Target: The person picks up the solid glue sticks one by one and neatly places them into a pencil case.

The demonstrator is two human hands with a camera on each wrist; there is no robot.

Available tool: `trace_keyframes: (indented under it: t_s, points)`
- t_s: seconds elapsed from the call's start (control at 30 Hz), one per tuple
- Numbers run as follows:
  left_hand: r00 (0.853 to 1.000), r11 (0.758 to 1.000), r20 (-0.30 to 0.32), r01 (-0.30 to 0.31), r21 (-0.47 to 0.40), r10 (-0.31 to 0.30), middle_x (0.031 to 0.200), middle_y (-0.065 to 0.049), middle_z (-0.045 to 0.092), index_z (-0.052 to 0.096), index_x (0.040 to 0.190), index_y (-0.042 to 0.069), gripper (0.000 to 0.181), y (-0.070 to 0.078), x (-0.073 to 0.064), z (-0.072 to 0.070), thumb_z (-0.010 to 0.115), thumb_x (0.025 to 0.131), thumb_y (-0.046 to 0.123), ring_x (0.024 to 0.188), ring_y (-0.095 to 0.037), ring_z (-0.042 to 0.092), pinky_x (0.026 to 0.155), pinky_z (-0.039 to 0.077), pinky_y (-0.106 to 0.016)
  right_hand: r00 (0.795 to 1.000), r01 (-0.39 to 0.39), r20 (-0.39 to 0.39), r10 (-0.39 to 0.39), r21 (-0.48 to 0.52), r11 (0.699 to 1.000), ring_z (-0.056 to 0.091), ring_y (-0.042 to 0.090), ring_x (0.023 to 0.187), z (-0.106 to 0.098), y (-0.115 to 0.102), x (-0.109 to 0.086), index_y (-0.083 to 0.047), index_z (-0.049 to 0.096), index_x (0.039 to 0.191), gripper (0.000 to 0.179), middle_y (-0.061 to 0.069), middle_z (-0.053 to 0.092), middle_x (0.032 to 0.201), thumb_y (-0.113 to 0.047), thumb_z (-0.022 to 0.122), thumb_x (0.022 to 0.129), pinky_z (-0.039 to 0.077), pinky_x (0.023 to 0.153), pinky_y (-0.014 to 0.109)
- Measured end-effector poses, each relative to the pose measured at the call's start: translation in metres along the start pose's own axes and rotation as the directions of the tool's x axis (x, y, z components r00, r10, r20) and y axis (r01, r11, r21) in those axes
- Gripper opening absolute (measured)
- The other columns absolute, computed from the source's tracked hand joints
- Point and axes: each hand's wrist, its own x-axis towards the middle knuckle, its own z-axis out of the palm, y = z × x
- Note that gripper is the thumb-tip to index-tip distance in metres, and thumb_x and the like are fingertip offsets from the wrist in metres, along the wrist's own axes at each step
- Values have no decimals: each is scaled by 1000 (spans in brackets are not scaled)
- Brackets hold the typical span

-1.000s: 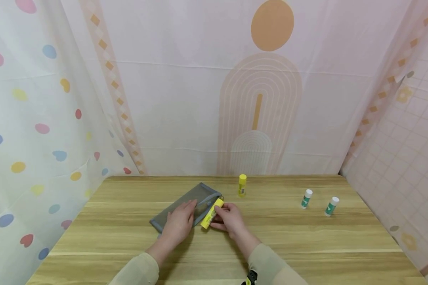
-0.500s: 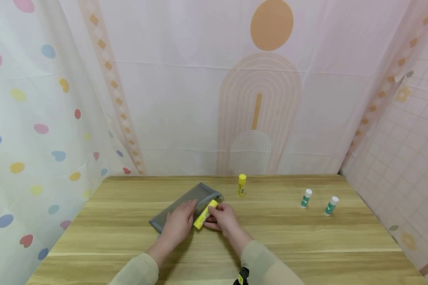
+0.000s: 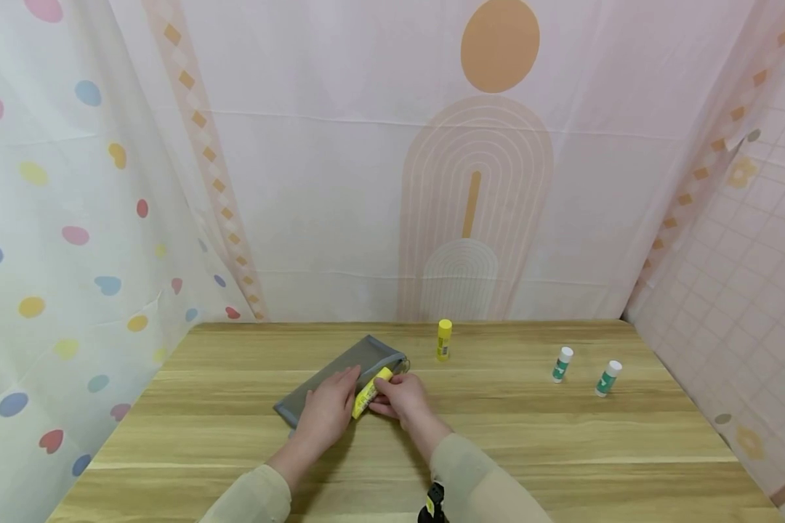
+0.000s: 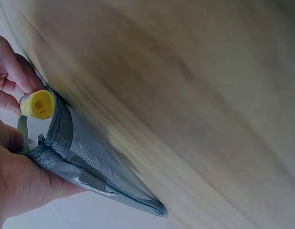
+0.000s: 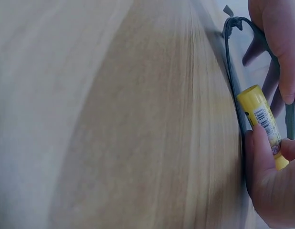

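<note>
A grey mesh zip pouch [image 3: 358, 354] lies slanted on the table, left of the middle. My left hand [image 3: 329, 407] lies over it and holds the edge of its mouth, which stands apart in both wrist views. Between finger and thumb, my right hand [image 3: 407, 399] pinches a yellow glue stick [image 3: 371, 392]. One end of the glue stick [image 4: 38, 104] is at the pouch's mouth. In the right wrist view the glue stick [image 5: 260, 110] slants between the two edges of the mouth, a barcode label showing.
Another yellow glue stick [image 3: 444, 340] stands upright behind the right hand. Two green-and-white glue sticks [image 3: 562, 365] with white caps stand farther right. The wooden table [image 3: 530, 450] meets patterned curtains at its back and sides.
My right hand has moved left with the yellow glue stick, bringing it from beside the pouch to its mouth. The left hand has stayed on the pouch.
</note>
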Motion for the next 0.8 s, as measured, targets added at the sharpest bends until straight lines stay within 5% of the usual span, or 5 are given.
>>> trace_keyframes:
  t_s: [0.33,0.8]
  points:
    - [1000,1000,-17,-12,5,12,135,-19,59,57,138,4,39,0,0,0,57,99,7,125,-40,53,88,38,-77,1000,-8,-21,8,-8,1000,67,13,63,1,-1,2,20,50,118,34,14,63,77,-1,63,95,59,73,33]
    - [999,1000,-32,-20,-16,19,133,-20,60,58,137,3,39,2,0,-1,57,98,5,123,-41,54,87,37,-78,999,-22,-40,21,-23,1000,72,21,72,1,-5,2,20,54,117,33,18,66,85,-2,64,94,59,73,32]
